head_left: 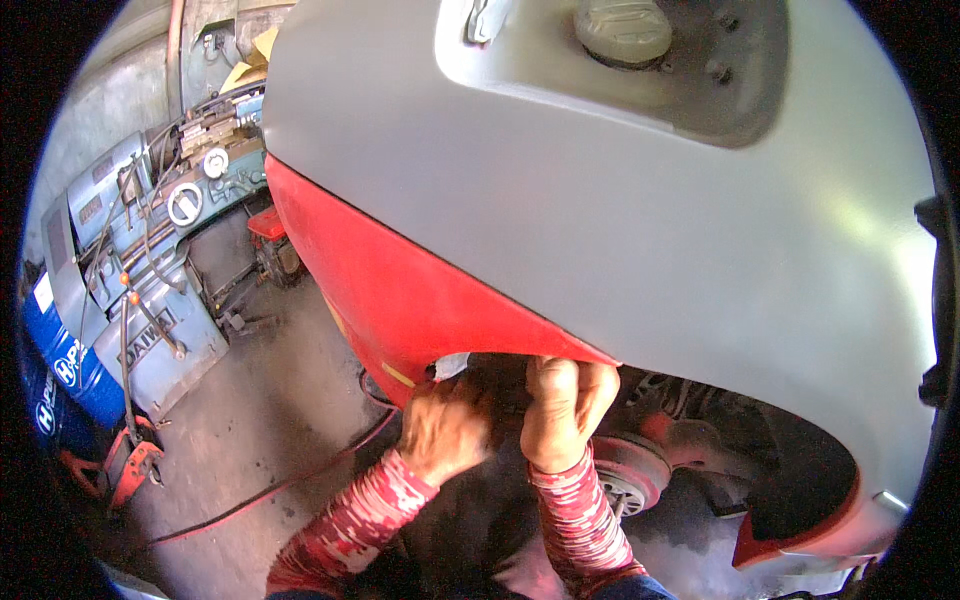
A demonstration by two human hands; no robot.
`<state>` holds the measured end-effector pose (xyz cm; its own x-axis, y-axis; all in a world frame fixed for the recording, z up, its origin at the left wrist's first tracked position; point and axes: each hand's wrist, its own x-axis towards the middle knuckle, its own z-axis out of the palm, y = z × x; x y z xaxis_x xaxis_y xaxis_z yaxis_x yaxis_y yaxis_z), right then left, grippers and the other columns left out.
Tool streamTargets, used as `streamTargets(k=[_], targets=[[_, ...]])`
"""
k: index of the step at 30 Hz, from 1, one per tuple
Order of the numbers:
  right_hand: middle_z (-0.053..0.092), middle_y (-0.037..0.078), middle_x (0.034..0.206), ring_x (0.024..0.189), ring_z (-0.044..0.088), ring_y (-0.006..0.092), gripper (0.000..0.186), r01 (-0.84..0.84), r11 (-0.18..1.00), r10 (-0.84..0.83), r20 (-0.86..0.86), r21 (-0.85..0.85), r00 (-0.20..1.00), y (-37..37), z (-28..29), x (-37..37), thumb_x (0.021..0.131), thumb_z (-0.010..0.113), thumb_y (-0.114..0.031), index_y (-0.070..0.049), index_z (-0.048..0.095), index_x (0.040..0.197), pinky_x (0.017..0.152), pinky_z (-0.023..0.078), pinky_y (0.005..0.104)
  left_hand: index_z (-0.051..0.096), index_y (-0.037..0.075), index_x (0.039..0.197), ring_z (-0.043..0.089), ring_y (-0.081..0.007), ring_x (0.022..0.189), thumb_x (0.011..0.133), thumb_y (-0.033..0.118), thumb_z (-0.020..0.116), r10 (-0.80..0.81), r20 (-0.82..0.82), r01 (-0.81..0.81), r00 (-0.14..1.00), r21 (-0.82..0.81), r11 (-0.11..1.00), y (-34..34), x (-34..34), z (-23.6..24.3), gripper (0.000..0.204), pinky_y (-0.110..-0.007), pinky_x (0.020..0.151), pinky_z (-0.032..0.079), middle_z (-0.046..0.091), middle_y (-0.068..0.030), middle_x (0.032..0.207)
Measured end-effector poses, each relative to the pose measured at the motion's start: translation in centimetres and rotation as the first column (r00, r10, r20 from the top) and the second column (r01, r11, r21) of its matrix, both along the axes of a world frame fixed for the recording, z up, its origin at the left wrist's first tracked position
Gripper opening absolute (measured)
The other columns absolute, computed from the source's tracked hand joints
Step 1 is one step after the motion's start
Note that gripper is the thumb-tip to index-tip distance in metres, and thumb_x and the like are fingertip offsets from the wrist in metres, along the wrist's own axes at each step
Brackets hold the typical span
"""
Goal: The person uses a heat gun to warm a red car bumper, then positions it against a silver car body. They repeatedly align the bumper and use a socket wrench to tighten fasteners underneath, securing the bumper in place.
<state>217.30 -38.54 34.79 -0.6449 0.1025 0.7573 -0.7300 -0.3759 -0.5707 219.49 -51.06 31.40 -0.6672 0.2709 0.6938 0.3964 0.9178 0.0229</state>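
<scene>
A car body panel (620,230), primed grey above and red (400,290) along its lower left part, fills most of the view. Both hands are held up under the lower edge of the panel, at the front lip of the wheel arch (700,400). The right hand (562,400) is closed into a fist against the red edge, the fingers curled tight around something that cannot be made out. The left hand (445,425) is pressed just beside it, a little lower; its fingers are bent inward, but whether anything is gripped cannot be told. A small white scrap (452,364), perhaps paper or tape, is seen just above the left hand, at the panel's edge.

Inside the arch, to the right of the hands, a bare brake disc and hub (625,480) are exposed. A red hose (270,490) is trailed across the concrete floor to the near left, and a blue-grey machine (150,260) stands far left, with a blue drum (65,370) beside it.

It is judged that the thin sheet edge could cut the knuckles if the grip slips, and the fresh primer could be marked by a sliding hand. The hose could be tripped over when stepping back.
</scene>
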Motion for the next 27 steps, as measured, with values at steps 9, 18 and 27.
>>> streamTargets(k=[9, 18, 27], targets=[[0.056, 0.010, 0.102, 0.090, 0.051, 0.0191, 0.038, -0.062, 0.996, 0.061, 0.015, 0.058, 0.998, 0.2, -0.1, -0.6, 0.100, 0.053, -0.032, 0.001, 0.054, 0.118, 0.079, 0.039, 0.0333, 0.070, 0.006, 0.084, 0.066, -0.0202, 0.057, 0.090, 0.039, 0.061, -0.577, 0.681, 0.307, 0.452, 0.489, 0.817, -3.3, -3.5, 3.3, 0.035, -0.033, 0.052, 0.050, 0.067, -0.0092, 0.067], [0.047, 0.001, 0.079, 0.064, 0.040, 0.0108, 0.027, -0.037, 0.999, 0.037, 0.076, -0.008, 0.996, 0.2, 1.2, 1.0, 0.103, 0.046, -0.037, -0.010, 0.043, 0.109, 0.056, 0.034, 0.0246, 0.066, 0.008, 0.092, 0.055, -0.0128, 0.054, 0.094, 0.042, 0.057, -0.986, 0.093, -0.418, -0.140, 0.897, 0.144, 0.5, -7.4, 0.2, 0.035, -0.027, 0.048, 0.041, 0.060, -0.0041, 0.064], [0.052, 0.001, 0.084, 0.067, 0.049, 0.0106, 0.033, -0.002, 0.966, 0.033, 0.117, -0.259, 0.993, -1.1, 0.1, -0.2, 0.101, 0.052, -0.035, -0.009, 0.045, 0.121, 0.057, 0.042, 0.0273, 0.064, 0.009, 0.097, 0.045, -0.0107, 0.050, 0.096, 0.040, 0.055, -0.998, -0.037, -0.333, 0.054, 0.941, -0.053, -0.3, -4.2, -2.9, 0.032, -0.026, 0.046, 0.033, 0.053, -0.0001, 0.063]])
